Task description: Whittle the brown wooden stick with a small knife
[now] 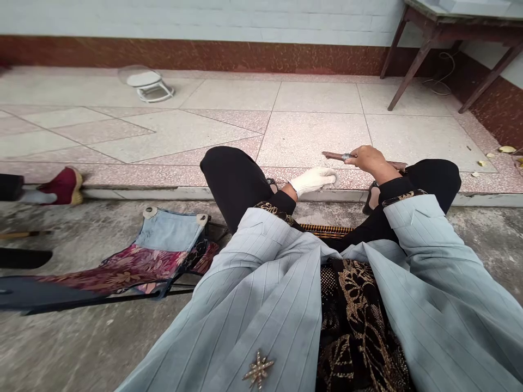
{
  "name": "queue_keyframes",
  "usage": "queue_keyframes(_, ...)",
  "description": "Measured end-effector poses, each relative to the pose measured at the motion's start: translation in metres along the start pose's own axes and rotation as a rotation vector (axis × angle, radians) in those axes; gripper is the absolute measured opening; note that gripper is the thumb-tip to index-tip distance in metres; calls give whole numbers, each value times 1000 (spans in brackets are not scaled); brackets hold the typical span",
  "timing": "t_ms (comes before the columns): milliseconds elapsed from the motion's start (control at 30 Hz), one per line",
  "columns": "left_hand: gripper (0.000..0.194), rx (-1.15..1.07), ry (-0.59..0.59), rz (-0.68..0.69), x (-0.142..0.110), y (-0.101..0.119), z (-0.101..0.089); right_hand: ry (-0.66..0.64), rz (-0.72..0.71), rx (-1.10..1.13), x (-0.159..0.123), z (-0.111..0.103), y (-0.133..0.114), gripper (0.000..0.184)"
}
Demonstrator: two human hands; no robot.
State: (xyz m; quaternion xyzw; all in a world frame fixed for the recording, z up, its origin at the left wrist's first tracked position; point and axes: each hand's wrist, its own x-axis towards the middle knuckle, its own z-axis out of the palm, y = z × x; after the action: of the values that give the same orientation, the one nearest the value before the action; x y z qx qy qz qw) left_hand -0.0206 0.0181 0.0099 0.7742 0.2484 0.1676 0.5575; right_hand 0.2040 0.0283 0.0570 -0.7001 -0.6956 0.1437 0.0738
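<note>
My left hand (314, 181), in a white knitted glove, is over the edge of the raised floor with its fingers closed. At its fingertips is a small greyish round piece (336, 178), partly hidden by the glove; its kind does not show. To the right, my bare right hand (369, 158) is wrapped round a brown stick-like tool (333, 155). Silvery wire is wound round the tool just ahead of my fingers, and its narrow end points left, above my gloved hand. The other end sticks out behind my right wrist. The two hands are apart.
A folding chair (159, 234) with flowered fabric stands to my left. Beyond it are another person's red shoe (65, 186) and a blurred tan stick (20, 234). A small white stool (149, 86) is near the wall, and a wooden table (433, 27) stands back right. The raised floor has a low step edge (163, 194).
</note>
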Motion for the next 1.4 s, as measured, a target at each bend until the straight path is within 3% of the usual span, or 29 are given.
queue_keyframes(167,20,33,108,-45,-1,6,-5,-428,-53,-25,-6,2,-5,22)
queue_keyframes(367,15,56,222,-139,1,2,-8,-899,-329,256,-18,-4,-4,31)
queue_keyframes(433,15,45,232,-105,1,2,-8,-814,-421,452,-23,-13,-4,31)
queue_keyframes(500,17,4,224,-72,2,1,-7,-577,-421,647,-27,-22,-3,29)
queue_keyframes(633,18,-54,148,-83,6,-3,1,-180,-244,894,-25,-26,1,33)
queue_keyframes(733,19,-65,50,-91,7,-7,9,-41,-123,881,-16,-18,5,36)
queue_keyframes(833,23,39,-21,-44,6,-5,13,-19,-21,639,-6,-10,8,34)
queue_keyframes(933,25,252,4,0,2,5,12,-31,29,320,-1,-3,9,31)
queue_keyframes(1000,24,379,29,25,-1,11,9,-109,34,164,-2,2,7,28)
queue_keyframes(1100,22,421,41,34,-6,15,5,-456,-41,82,-11,5,4,26)
queue_keyframes(1167,18,358,77,-8,-8,11,2,-786,-176,177,-19,3,4,29)
queue_keyframes(1233,16,220,114,-61,-10,4,1,-957,-339,374,-26,-3,5,32)
queue_keyframes(1300,19,20,123,-85,-10,-6,3,-868,-444,605,-30,-9,8,34)
queue_keyframes(1400,23,-103,128,-83,-9,-20,8,-516,-404,941,-32,-13,9,34)
